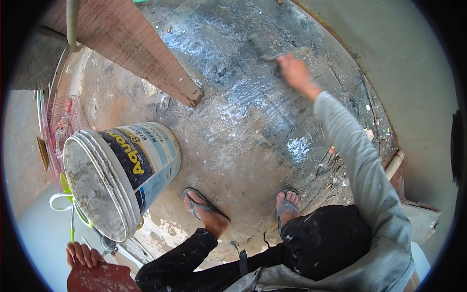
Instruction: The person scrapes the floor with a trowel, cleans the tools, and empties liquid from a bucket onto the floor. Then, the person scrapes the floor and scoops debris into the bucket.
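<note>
My right hand [294, 73] is stretched far out over the floor, its fingers closed round a hand tool [261, 47] with a flat grey head. Motion blurs the tool, so I cannot tell whether it is a trowel or a brush. Beneath it the grey floor [233, 112] looks wet and streaked, with shiny patches. At the lower left, my left hand [85, 254] curls its fingers over the upper edge of a red-brown panel [99, 278] flecked with white. The rest of that panel lies outside the picture.
A large white bucket [160, 151] with a grey-smeared lid stands left of my sandalled feet [206, 209]. A wooden plank [131, 48] slants in from the upper left. Behind the bucket is a pink wire basket [63, 119]. A grey wall [404, 63] borders the right, with debris along its base.
</note>
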Tool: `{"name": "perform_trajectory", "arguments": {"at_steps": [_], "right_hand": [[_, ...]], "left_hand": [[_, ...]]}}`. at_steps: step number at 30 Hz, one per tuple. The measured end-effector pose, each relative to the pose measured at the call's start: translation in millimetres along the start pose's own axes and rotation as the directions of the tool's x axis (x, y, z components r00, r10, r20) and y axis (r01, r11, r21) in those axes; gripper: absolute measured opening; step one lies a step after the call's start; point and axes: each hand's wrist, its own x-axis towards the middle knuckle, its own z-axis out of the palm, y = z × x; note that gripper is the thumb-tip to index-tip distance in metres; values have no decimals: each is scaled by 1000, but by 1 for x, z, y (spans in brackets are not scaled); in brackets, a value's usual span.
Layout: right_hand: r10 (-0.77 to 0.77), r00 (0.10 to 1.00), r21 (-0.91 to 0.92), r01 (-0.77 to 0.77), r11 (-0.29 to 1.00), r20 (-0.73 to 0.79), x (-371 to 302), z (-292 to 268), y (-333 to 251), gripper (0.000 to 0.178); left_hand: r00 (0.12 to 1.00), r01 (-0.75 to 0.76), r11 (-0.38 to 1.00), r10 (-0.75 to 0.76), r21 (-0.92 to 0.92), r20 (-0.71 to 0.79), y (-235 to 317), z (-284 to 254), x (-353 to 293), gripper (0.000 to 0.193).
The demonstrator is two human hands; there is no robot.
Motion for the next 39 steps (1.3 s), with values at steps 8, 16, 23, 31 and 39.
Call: {"name": "perform_trajectory", "arguments": {"at_steps": [8,16,23,31,39], "right_hand": [[69,974,24,-66,998,-217,4,-10,20,50],[140,983,370,-173,913,115,87,75,-88,37],[432,849,318,-337,886,-305,97,0,100,40],[395,919,605,-322,728,14,32,38,-4,35],[-67,986,209,34,977,153,65,77,-87,47]], "left_hand": [[993,101,995,-102,-9,-61,-15,-2,20,23],[987,149,989,-148,11,-58,-32,32,29,24],[983,184,981,-183,-61,25,-22,20,26,25],[978,192,976,-182,-105,103,-5,8,19,28],[971,183,973,-157,-143,179,-9,-7,4,29]]}}
